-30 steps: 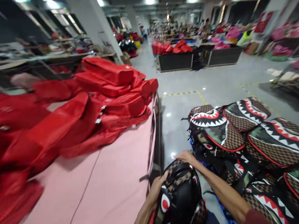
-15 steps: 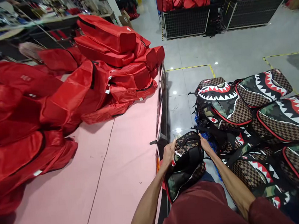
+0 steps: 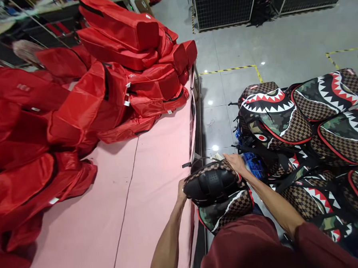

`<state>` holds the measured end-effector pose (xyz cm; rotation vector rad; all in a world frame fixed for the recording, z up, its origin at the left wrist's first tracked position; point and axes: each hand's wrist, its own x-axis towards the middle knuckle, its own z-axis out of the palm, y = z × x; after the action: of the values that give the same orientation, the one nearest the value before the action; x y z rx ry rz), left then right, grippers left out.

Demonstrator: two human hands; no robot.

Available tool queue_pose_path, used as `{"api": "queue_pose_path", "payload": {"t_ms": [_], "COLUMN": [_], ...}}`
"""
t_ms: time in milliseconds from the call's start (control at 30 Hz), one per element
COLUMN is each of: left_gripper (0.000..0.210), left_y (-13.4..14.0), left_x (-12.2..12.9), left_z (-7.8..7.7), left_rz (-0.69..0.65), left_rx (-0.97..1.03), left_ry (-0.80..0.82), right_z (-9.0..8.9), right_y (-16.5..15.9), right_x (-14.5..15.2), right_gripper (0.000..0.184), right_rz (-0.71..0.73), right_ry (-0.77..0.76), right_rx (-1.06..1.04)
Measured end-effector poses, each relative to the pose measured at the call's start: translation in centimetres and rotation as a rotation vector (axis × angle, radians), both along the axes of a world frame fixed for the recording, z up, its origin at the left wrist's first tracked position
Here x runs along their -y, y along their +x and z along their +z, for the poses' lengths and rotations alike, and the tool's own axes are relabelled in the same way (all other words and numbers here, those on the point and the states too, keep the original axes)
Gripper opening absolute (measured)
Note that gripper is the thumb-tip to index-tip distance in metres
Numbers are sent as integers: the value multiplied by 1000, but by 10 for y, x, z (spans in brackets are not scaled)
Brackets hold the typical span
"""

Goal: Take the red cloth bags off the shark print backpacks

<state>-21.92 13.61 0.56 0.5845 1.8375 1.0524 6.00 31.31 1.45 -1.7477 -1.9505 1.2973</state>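
Observation:
A checkered and camouflage backpack with a black padded panel is held against the front of my body, beside the edge of the pink-covered table. My left hand grips its left side at the table edge, the fingers mostly hidden behind the bag. At its upper right, my right hand is closed over the checkered edge. A small pale tag sticks up near the right hand.
Red backpacks lie heaped over the table's far and left parts. To my right, several shark-mouth backpacks are stacked low. Black mesh bins stand on the tiled floor at the back, near yellow-black floor tape.
The backpack has been turned and tipped so its black padded panel faces up. My left hand has moved left and down; my right hand has shifted slightly left. The view has tilted downward.

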Motion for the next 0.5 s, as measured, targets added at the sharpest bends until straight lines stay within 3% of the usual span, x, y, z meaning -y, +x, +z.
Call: {"api": "queue_pose_path", "payload": {"t_ms": [100,200,267,333,400,433,500], "left_gripper": [42,41,40,39,40,41,44], "left_y": [9,17,25,35,50,58,76], "left_x": [4,25,47,71,92,101,116], "left_z": [-11,-14,-15,-19,-25,-28,-35], "left_rz": [24,41,55,69,76,76,67], "left_rx": [-5,-26,-43,-53,-44,-33,-1], "left_ry": [42,91,109,116,127,136,148], "right_z": [-7,4,13,16,8,0,-23], "right_y": [-9,-1,18,48,86,105,141], "right_x": [-17,-14,0,26,66,90,146], "right_gripper": [78,75,70,63,59,63,89], "right_rz": [56,123,73,-51,-166,-205,-294], "right_ry": [85,125,146,186,229,245,239], "right_rx": [104,136,95,-3,-93,-111,-59]}}
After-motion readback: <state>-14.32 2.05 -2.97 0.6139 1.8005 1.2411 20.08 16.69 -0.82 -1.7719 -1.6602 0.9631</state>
